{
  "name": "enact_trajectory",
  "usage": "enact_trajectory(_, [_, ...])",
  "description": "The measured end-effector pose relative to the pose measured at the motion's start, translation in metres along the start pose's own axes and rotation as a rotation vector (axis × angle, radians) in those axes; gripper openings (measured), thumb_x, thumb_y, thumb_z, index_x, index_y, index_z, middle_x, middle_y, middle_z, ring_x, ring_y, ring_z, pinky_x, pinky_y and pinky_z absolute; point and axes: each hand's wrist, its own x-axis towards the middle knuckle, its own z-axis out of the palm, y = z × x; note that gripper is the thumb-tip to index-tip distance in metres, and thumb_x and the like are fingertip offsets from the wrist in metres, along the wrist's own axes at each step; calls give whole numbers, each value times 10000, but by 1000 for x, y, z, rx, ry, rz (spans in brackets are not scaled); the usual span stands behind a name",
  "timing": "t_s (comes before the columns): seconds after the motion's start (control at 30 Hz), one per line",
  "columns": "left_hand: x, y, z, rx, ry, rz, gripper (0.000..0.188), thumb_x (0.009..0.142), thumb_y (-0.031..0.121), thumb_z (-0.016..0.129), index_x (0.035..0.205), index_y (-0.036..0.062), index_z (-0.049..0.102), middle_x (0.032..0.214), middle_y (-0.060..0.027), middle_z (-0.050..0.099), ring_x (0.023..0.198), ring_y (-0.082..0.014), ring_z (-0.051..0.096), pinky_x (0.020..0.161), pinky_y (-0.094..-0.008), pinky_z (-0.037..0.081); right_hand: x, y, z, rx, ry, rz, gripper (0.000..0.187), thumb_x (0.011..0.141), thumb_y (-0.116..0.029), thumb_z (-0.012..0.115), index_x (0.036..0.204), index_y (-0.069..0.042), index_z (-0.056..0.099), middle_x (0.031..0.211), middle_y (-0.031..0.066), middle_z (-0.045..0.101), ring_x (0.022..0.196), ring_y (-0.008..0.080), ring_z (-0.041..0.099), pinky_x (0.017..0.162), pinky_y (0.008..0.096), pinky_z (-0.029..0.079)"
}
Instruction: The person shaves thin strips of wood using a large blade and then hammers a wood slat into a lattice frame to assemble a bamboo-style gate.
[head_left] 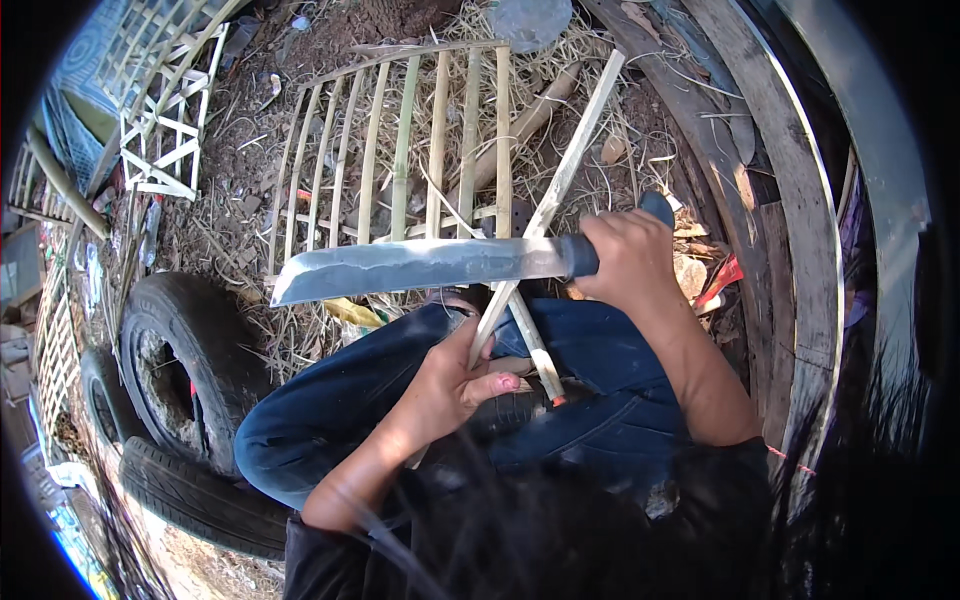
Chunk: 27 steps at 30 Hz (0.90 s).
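Observation:
My right hand (630, 255) is closed around the dark handle of a machete (420, 268). Its broad, worn blade points left, roughly level across the view, and crosses a pale bamboo strip (572, 155) near the handle end. The lower end of that strip sits in my left hand (460, 380), between thumb and fingers, over my lap; its upper end slants away to the far right. A second pale strip (535, 345) with an orange-red tip slants down across my crossed legs. Just beyond the blade, a bamboo slat frame (405, 140) lies on the ground.
Old tyres (195, 365) lie at my left, with bamboo lattice panels (170, 150) farther off. Long wooden planks (780, 120) run along my right. Shavings (560, 100) and a thick bamboo piece (530, 125) cover the dirt ahead. A red scrap (718, 285) lies by the planks.

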Motion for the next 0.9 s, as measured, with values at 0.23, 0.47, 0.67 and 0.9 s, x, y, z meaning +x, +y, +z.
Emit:
enact_trajectory(0.23, [10,-33,-23,283,9,-3,585,853,340,721,1186,-54,444,880,-34,526,836,-96,496,786,-248,442,6,4,16,-66,9,60,211,623,-203,714,752,-73,607,654,112,640,630,317,652,590,412,514])
enact_trajectory(0.47, [12,-23,-24,346,49,-24,537,868,288,711,1204,-59,475,884,-42,500,879,-113,472,804,-267,437,5,4,14,-75,-92,264,186,618,-156,692,769,-68,628,711,137,663,652,327,654,631,432,518])
enact_trajectory(0.67, [-4,-45,-50,-40,9,11,503,870,218,715,1210,-58,469,869,-28,542,844,-85,488,749,-249,469,24,41,0,-133,-89,589,181,736,-238,643,790,-66,662,728,204,649,733,369,647,661,438,502])
enact_trajectory(0.9, [7,-33,-28,-45,-77,-10,659,829,464,720,1212,-5,459,838,21,483,637,-27,414,529,-188,353,7,33,-22,-51,11,617,204,710,-258,692,834,-95,692,684,156,652,706,366,648,648,443,499])
